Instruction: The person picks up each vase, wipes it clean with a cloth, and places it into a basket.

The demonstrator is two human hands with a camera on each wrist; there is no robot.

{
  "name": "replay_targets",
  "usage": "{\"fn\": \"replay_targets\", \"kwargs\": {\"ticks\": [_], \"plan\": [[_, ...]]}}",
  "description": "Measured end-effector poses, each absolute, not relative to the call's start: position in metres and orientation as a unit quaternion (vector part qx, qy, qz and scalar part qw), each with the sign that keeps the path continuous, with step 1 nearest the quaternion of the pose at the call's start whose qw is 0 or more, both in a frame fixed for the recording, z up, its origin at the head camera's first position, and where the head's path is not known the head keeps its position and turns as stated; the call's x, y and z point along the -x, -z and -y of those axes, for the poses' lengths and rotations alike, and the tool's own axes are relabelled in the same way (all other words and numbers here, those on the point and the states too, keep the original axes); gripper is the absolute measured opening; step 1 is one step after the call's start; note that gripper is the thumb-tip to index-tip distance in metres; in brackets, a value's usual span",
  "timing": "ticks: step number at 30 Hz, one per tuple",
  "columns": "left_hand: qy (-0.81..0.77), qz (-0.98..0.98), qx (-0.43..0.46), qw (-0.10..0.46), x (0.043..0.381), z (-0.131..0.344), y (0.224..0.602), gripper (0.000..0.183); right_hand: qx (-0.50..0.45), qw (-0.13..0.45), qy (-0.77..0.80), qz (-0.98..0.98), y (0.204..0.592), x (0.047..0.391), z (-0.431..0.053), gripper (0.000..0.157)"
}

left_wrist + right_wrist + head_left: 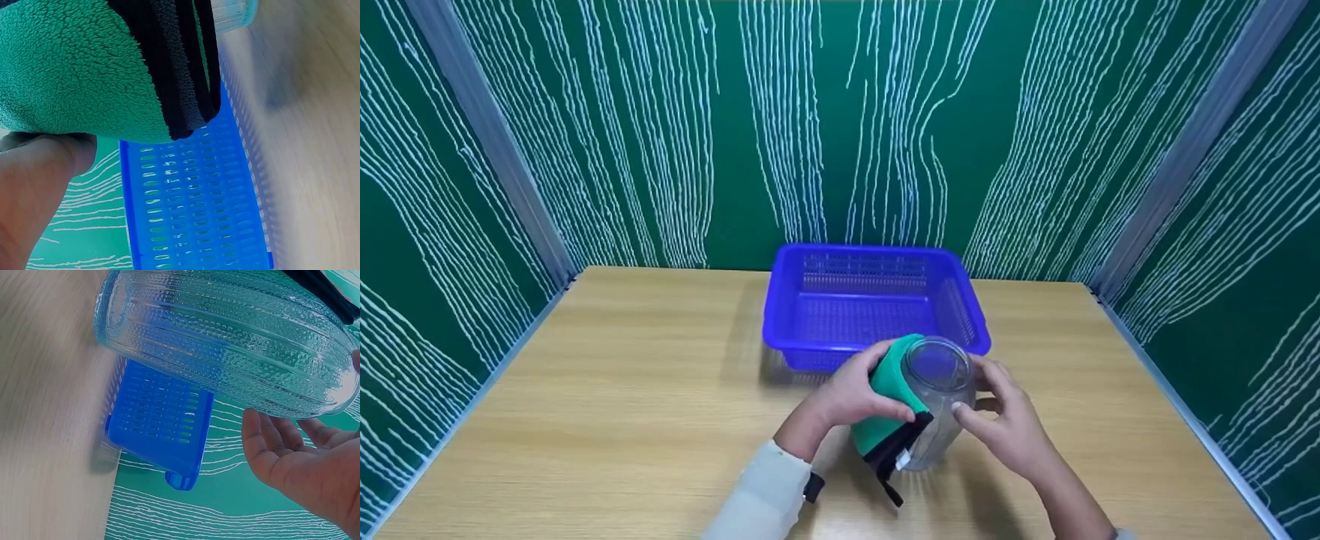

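Note:
A clear glass jar (937, 435) stands tilted between the two hands in the head view, its round open mouth facing up. My left hand (847, 394) holds a green towel (896, 382) with a black border against the jar's left side, thumb across the front near the border. From the towel's lower corner hangs a black loop. On the other side my right hand (1012, 427) grips the jar near its shoulder, thumb in front and fingers behind. Ribs and a dimpled texture show on the jar (225, 343) in the right wrist view. Fleecy towel (73, 67) fills the left wrist view's top.
A blue plastic basket (780, 300) with slotted walls sits behind the hands, near the table's back edge. The wooden table (622, 405) is enclosed by green panels (727, 150) with white wavy lines and by metal posts (1170, 165) at the corners.

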State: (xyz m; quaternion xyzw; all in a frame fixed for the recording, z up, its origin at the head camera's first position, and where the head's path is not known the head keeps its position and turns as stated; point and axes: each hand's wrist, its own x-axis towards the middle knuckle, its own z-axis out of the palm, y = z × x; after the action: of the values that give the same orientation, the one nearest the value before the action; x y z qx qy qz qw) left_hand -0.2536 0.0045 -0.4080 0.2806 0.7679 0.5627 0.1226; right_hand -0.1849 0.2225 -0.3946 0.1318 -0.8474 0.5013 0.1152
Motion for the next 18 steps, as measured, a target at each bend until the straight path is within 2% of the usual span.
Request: {"fn": "replay_targets", "kwargs": {"ticks": [18], "plan": [[-0.550, -0.779, -0.277, 0.119, 0.252, -0.002, 0.421, 0.093, -0.131, 0.122, -0.495, 0.850, 0.396, 0.185, -0.221, 0.049]]}}
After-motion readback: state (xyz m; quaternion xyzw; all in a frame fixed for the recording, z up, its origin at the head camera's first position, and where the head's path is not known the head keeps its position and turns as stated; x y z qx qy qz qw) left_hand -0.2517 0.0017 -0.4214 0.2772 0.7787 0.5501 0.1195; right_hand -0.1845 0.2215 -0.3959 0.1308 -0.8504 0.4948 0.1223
